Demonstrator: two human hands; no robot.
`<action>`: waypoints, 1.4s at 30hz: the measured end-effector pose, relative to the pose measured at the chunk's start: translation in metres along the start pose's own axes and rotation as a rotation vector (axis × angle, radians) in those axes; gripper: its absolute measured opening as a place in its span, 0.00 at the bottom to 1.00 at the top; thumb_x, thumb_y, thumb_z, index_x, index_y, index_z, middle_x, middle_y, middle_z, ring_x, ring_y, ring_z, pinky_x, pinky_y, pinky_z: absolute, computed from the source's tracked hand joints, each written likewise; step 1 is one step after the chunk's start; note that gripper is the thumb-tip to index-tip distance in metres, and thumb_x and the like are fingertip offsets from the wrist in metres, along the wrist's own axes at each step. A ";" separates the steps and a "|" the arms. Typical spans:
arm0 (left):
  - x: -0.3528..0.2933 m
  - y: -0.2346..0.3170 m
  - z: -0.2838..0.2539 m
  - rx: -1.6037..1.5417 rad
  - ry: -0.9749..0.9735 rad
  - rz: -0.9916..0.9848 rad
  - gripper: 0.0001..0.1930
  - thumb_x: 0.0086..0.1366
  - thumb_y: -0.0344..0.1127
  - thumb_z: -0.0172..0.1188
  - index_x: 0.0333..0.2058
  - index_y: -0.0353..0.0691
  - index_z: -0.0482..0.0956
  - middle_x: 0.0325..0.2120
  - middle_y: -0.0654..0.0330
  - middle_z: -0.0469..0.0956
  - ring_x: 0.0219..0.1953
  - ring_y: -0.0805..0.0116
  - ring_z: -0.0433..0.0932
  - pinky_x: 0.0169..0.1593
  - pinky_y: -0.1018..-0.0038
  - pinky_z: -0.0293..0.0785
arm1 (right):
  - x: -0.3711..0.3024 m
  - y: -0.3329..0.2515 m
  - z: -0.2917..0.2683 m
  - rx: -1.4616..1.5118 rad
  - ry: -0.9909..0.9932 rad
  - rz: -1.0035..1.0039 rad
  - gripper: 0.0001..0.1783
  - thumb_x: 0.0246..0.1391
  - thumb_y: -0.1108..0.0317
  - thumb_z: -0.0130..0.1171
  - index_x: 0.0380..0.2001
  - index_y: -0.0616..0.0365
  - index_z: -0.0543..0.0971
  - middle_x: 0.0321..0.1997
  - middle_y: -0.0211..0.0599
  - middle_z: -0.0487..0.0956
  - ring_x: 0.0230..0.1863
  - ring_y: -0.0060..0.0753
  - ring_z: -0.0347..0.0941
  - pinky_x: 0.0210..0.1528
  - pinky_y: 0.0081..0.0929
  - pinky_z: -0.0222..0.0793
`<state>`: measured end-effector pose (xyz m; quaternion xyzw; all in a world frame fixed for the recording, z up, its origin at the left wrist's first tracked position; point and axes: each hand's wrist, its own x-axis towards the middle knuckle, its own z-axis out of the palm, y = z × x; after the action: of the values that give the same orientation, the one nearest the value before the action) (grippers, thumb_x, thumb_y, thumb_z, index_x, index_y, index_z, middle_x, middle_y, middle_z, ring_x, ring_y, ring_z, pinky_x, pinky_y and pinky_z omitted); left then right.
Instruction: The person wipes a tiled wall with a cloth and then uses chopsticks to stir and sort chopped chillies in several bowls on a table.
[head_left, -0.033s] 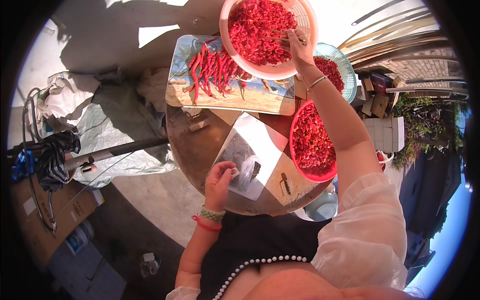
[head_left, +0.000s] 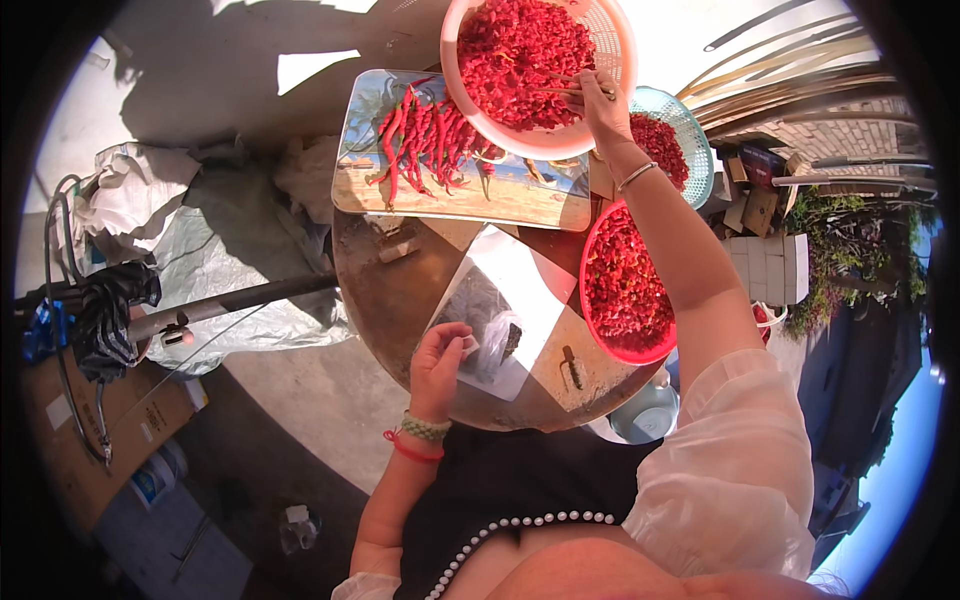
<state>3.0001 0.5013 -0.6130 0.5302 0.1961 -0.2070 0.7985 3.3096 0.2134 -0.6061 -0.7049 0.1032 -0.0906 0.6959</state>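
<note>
At the far side, my right hand [head_left: 602, 105] is closed round a pair of chopsticks [head_left: 562, 84]. Their tips reach into chopped red chillies [head_left: 515, 60] in a pale pink colander [head_left: 478, 112]. Nearer to me, my left hand [head_left: 438, 368] pinches the edge of a clear plastic bag [head_left: 493, 342]. The bag lies on a white sheet [head_left: 542, 292], with dark bits in it or under it. Whole red chillies [head_left: 425, 135] are spread on a picture-printed tray [head_left: 360, 190], which the colander partly overlaps.
A red basin [head_left: 640, 352] and a pale blue colander [head_left: 700, 140] at the right also hold chopped chillies. The round table [head_left: 375, 290] carries a small dark-handled object [head_left: 571, 368]. Left stand a metal bar [head_left: 240, 300] and crumpled sheeting [head_left: 225, 235]; a pale basin [head_left: 645, 410] sits below the table edge.
My right hand and the chopsticks have shifted very slightly nearer and to the right. My left hand has stayed in place on the bag.
</note>
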 end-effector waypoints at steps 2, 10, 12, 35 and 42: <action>0.002 -0.001 0.000 0.008 -0.012 0.001 0.09 0.66 0.28 0.50 0.44 0.36 0.74 0.40 0.64 0.75 0.40 0.77 0.73 0.43 0.81 0.69 | -0.008 0.007 -0.010 -0.199 0.107 0.080 0.16 0.61 0.58 0.51 0.30 0.62 0.71 0.23 0.35 0.77 0.26 0.25 0.78 0.29 0.19 0.71; 0.001 -0.001 0.005 0.044 0.000 0.005 0.10 0.67 0.27 0.50 0.45 0.35 0.74 0.40 0.61 0.77 0.39 0.77 0.74 0.43 0.81 0.70 | 0.058 -0.030 0.063 -0.351 0.001 -0.312 0.16 0.62 0.58 0.50 0.36 0.64 0.71 0.32 0.42 0.78 0.31 0.30 0.80 0.35 0.23 0.78; 0.000 -0.002 0.004 0.047 0.001 0.006 0.10 0.67 0.27 0.50 0.45 0.35 0.74 0.40 0.61 0.77 0.40 0.77 0.74 0.43 0.81 0.70 | 0.047 -0.045 0.089 -0.368 -0.016 -0.441 0.13 0.58 0.63 0.51 0.36 0.62 0.75 0.35 0.46 0.78 0.37 0.41 0.76 0.40 0.32 0.71; -0.004 -0.003 0.002 0.068 0.004 -0.044 0.09 0.66 0.28 0.50 0.44 0.35 0.73 0.40 0.63 0.75 0.42 0.74 0.74 0.45 0.79 0.69 | 0.122 -0.080 0.000 -0.276 0.335 -0.254 0.16 0.60 0.59 0.48 0.35 0.64 0.73 0.33 0.49 0.78 0.30 0.40 0.78 0.34 0.33 0.76; -0.004 -0.003 0.002 0.049 0.013 -0.012 0.09 0.66 0.28 0.50 0.44 0.36 0.73 0.40 0.63 0.75 0.41 0.75 0.74 0.44 0.80 0.69 | 0.027 -0.085 0.131 -0.960 -0.493 -0.713 0.13 0.60 0.58 0.46 0.31 0.57 0.73 0.31 0.48 0.76 0.36 0.49 0.73 0.42 0.42 0.67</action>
<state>2.9951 0.4988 -0.6126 0.5498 0.1993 -0.2132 0.7826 3.3731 0.3334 -0.5233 -0.9288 -0.2712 -0.0955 0.2338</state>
